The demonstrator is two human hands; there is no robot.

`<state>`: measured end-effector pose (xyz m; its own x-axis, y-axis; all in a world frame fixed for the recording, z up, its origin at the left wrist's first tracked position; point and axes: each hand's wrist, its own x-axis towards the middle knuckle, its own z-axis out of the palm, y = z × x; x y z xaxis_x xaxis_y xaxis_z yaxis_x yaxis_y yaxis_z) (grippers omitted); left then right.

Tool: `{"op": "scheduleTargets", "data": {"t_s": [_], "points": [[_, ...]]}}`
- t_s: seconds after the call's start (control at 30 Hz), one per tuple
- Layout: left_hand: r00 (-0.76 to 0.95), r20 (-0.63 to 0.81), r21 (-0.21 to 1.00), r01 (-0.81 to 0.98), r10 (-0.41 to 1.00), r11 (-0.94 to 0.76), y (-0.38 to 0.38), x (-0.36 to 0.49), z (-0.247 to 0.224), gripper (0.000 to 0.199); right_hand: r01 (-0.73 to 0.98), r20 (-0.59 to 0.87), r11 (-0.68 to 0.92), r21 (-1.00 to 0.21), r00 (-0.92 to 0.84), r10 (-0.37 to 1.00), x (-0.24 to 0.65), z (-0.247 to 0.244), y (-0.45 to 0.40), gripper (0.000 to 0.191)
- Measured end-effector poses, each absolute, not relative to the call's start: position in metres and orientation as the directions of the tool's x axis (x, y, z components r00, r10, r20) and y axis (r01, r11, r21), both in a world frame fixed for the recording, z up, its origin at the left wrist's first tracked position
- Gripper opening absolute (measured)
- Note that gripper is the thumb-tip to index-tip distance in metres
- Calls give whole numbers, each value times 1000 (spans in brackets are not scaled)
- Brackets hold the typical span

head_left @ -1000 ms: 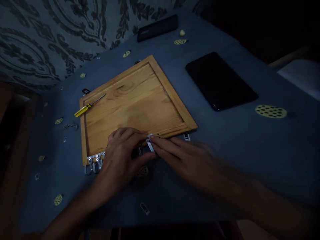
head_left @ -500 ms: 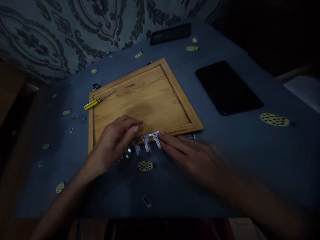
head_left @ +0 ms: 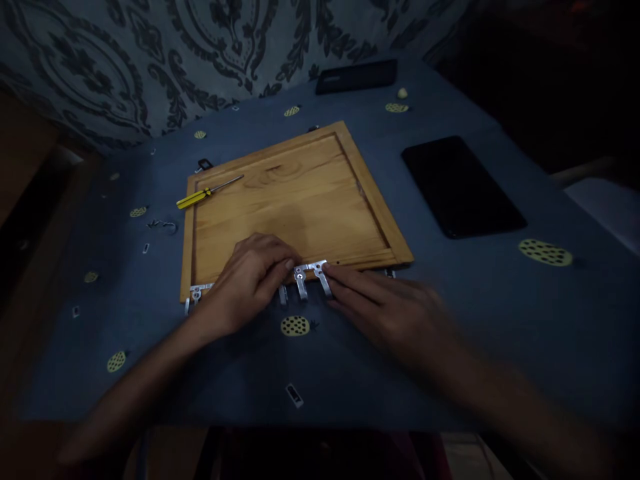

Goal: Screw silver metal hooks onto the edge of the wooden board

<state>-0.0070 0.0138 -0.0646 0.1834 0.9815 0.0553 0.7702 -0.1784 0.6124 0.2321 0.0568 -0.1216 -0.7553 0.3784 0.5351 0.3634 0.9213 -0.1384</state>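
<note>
Touching metal hook (head_left: 323, 279), just left of right hand (head_left: 377, 307), with extended fingertips; cannot tell whether pinching or merely pressing. Resting left hand (head_left: 253, 280), half curled, over near edge of wooden board (head_left: 295, 207); cannot confirm any grip beneath. Judging hook light, rigid, probably slick; best taken by flat plate, not by projecting prong. Noting yellow screwdriver (head_left: 200, 197) beyond left hand

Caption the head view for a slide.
Left hand and right hand at metal hooks along the near edge of a wooden panel, yellow-handled screwdriver on top.
</note>
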Motion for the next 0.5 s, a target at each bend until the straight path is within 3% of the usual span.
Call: {"op": "scheduleTargets", "data": {"t_s": [0.5], "points": [[195, 73, 597, 777, 978, -199, 12, -5, -69, 26, 348, 570, 925, -153, -733, 370, 230, -119, 57, 22]]}}
